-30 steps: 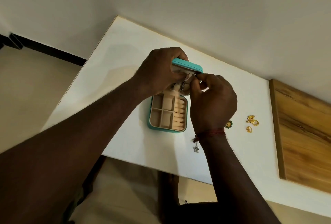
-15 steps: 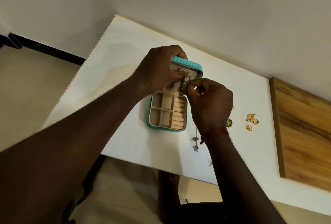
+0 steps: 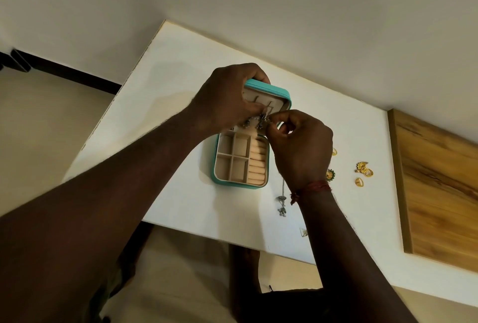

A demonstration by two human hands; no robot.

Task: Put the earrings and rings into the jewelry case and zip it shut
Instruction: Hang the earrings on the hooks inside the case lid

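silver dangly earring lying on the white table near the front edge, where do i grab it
Probably pinch the silver dangly earring at its chunky near-end drop, from above, fingers either side: it lies flat on the white table, and the thin stem offers little to hold.

Dim warm indoor light, soft shadows on white table, forearms underexposed, wide-angle bending at edges

We see the teal jewelry case lying open, its beige compartments facing up and its lid raised upright. Silver earrings hang at the lid's inner panel. A dangling earring lies just right of the case, with gold earrings and a gold ring farther right.
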